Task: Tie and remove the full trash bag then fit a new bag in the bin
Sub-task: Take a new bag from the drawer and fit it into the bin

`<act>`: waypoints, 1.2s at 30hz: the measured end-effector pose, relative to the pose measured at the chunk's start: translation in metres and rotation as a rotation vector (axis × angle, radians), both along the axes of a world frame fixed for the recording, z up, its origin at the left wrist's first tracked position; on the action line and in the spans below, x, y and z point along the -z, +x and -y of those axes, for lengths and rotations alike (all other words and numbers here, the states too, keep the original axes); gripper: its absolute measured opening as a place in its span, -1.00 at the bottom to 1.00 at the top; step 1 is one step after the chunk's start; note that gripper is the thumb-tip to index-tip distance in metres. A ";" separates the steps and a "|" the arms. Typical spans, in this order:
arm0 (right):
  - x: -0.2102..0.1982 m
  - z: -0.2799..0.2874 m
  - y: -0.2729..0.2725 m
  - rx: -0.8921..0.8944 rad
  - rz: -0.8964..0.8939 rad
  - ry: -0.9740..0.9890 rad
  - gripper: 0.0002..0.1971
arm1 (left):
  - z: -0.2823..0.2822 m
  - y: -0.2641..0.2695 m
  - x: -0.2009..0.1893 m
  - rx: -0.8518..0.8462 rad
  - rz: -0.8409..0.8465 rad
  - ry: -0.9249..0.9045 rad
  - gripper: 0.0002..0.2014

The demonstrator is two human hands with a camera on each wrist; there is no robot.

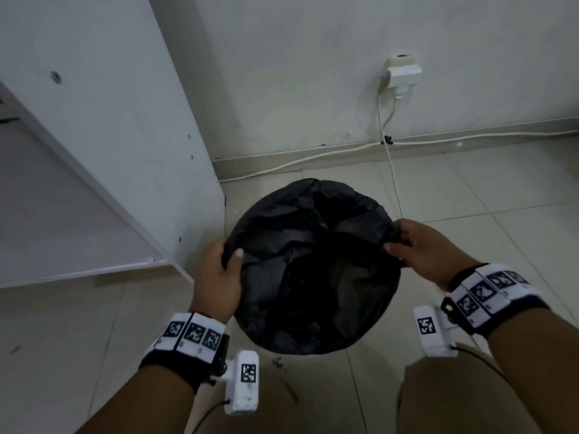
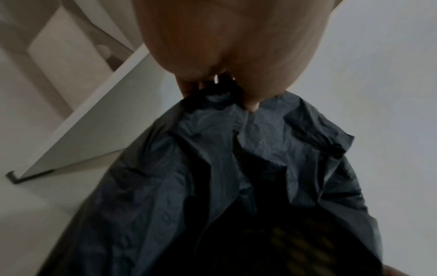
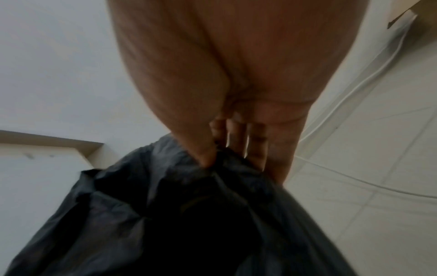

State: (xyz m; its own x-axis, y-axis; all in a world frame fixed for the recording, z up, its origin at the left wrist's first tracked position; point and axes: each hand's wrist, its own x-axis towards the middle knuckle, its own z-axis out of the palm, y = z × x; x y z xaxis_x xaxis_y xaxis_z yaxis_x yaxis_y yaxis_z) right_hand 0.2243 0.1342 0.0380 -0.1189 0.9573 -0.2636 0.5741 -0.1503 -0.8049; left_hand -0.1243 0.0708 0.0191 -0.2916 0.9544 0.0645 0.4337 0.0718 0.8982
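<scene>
A black trash bag (image 1: 313,264) sits on the floor in front of me, its wrinkled plastic spread over a round shape; the bin under it is hidden. My left hand (image 1: 224,264) grips the bag's left edge, thumb on top and fingers under the plastic. My right hand (image 1: 407,242) pinches the right edge. In the left wrist view the thumb and fingers of the left hand (image 2: 227,89) bunch the dark bag (image 2: 212,177). The right wrist view has the right hand (image 3: 227,149) holding a fold of the bag (image 3: 189,214).
A white cabinet (image 1: 103,145) stands close on the left of the bag. Behind it is the wall with a socket and plug (image 1: 401,73), and a white cable (image 1: 391,170) runs down and along the skirting. My knees (image 1: 463,402) are at the bottom, on tiled floor.
</scene>
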 end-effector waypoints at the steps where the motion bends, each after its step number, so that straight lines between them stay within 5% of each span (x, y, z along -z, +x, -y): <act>1: -0.002 -0.001 -0.002 0.009 0.102 0.060 -0.89 | -0.002 -0.001 -0.002 0.035 -0.080 0.012 -0.77; 5: -0.013 0.021 -0.039 0.331 0.195 0.490 -0.65 | 0.000 -0.004 -0.004 0.013 -0.192 0.043 -0.75; 7: -0.020 0.036 -0.072 0.404 0.126 0.564 -0.72 | 0.004 -0.004 -0.004 0.022 -0.155 0.017 -0.70; 15: 0.028 0.012 -0.200 0.179 -0.296 0.088 -0.78 | 0.022 0.002 -0.018 0.118 -0.059 -0.036 -0.66; 22: 0.086 -0.032 -0.245 0.083 -0.319 -0.326 -0.24 | 0.035 -0.011 -0.024 0.110 0.092 -0.097 -0.63; 26: 0.092 -0.034 -0.238 0.069 -0.175 -0.317 -0.12 | 0.032 -0.020 -0.022 0.057 0.146 -0.115 -0.64; 30: 0.072 -0.025 -0.217 0.051 0.076 -0.021 -0.57 | 0.024 -0.021 -0.021 0.019 0.165 -0.100 -0.64; 32: 0.057 -0.016 -0.200 0.129 0.171 0.095 -0.64 | 0.022 -0.021 -0.022 0.011 0.189 -0.098 -0.63; 36: 0.059 -0.021 -0.182 0.257 0.293 0.143 -0.39 | 0.025 -0.021 -0.022 0.013 0.210 -0.097 -0.64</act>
